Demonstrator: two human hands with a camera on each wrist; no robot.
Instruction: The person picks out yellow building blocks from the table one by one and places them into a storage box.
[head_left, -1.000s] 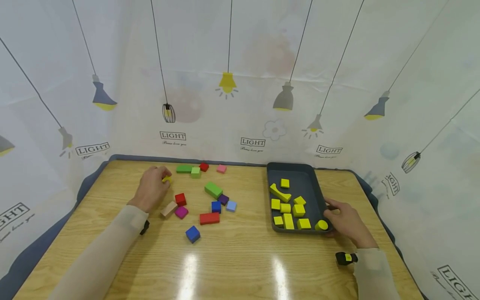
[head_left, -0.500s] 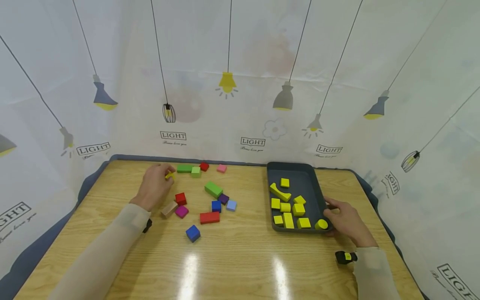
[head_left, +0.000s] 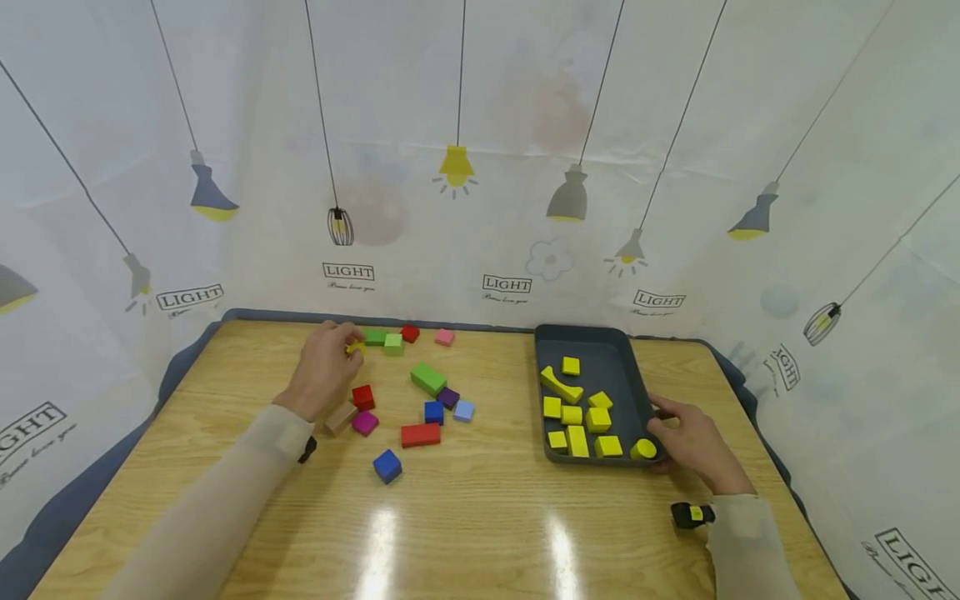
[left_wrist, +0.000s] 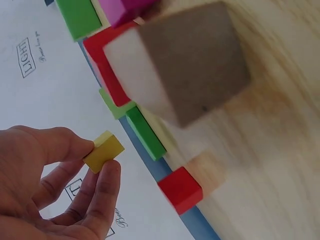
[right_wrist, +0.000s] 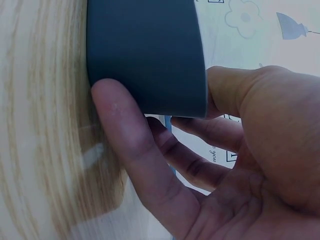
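My left hand (head_left: 324,368) pinches a small yellow block (left_wrist: 104,151) between thumb and fingertips, above the far left part of the table. In the head view the fingers partly cover that block. On the right, a dark grey tray (head_left: 609,362) holds several yellow blocks, among them an arch-like piece (head_left: 561,385) and a cylinder (head_left: 642,449). My right hand (head_left: 697,446) grips the tray's near right corner. The right wrist view shows the thumb at the rim and a finger against the outer wall.
Left of the tray lie loose blocks: green (head_left: 428,379), red (head_left: 420,435), blue (head_left: 387,467), magenta (head_left: 365,423) and natural wood (head_left: 341,418). More green, red and pink (head_left: 445,337) ones lie near the table's far edge. A printed curtain (head_left: 420,250) hangs behind the table.
My left hand has moved right and slightly farther away with the yellow block, towards the green blocks at the back. The right hand and the tray have stayed put.
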